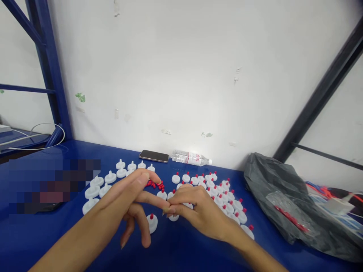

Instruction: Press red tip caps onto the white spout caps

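Observation:
My left hand [132, 200] is above the table with its fingers apart, its index fingertip meeting the fingers of my right hand [195, 207]. The right hand's fingers are pressed together around that fingertip; anything else between them is hidden. Under and beyond the left fingers lies a small pile of red caps [154, 185]. Several white round pieces with bare nozzles [110, 177] stand at the left. At the right are several white pieces with red caps on top [237, 205]. One red-capped white piece [152, 224] sits just below the left hand's fingers.
A phone [154, 156] and a clear bottle [190, 158] lie by the wall on the blue table [181, 253]. At the right are a dark plastic bag [262, 192], a clear bag with red pieces [292, 217] and a power strip. Blue posts flank the left.

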`<state>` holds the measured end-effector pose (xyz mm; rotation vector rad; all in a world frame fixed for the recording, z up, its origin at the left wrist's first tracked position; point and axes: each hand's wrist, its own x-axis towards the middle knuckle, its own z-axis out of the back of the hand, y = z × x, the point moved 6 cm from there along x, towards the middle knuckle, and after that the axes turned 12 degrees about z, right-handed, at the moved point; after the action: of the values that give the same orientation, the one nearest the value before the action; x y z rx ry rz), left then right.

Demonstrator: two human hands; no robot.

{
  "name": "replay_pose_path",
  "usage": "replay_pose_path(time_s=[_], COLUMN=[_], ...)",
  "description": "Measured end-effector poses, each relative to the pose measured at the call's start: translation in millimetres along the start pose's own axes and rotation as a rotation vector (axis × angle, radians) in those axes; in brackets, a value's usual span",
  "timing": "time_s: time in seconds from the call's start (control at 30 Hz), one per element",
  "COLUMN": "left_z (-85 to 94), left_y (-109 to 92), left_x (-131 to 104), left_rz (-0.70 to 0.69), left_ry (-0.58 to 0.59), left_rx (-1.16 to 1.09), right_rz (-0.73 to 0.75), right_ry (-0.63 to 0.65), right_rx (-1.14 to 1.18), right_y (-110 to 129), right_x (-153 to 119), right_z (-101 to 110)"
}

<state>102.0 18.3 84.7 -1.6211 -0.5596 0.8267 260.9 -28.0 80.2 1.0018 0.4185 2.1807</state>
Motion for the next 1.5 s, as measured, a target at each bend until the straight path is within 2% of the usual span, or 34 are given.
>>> replay_pose_path(time_s=[0.13,0.3,0.5,0.7,1.03,1.17,1.27,1.5], left_z=[5.5,16.0,18.7,17.6,16.5,17.8,19.5,20.0], left_y=[-3.4,-11.1,-14.9,-12.6,-15.8,-10.8,-5.7,5.4], left_x=[3.7,0.6,-2.2,-0.4,-4.9,-2.0,0.4,4.9], left_rz=[0.062,0.054,0.04,0.016,-0.025,-0.048,-0.062,-0.102], left_ry=[0.097,0.047,0.026,0.01,-0.036,-0.085,-0.134,-0.126], left_rx=[-0.065,-0.075,-0.078,-0.011,0.008,0.117,0.228,0.313], right_rz=[0.038,0.002,-0.251,-0.282,-0.254,-0.269,-0.298,-0.304], right_ry=[-0.004,-0.04,-0.139,-0.197,-0.206,-0.224,-0.225,-0.248], right_rx=[-0.035,-0.006,0.331,0.512,0.566,0.605,0.54,0.462], right_y=[0.2,-2.4,-12.3,-20.1,-16.9,-18.4,-20.7,-21.5], right_x=[-0.6,0.1,-3.5,-6.6,-4.6,-4.9,-6.4,-6.6], right_z=[-1.2,-0.9,-2.7,-5.0,-6.3,-6.5,-4.5,-3.0])
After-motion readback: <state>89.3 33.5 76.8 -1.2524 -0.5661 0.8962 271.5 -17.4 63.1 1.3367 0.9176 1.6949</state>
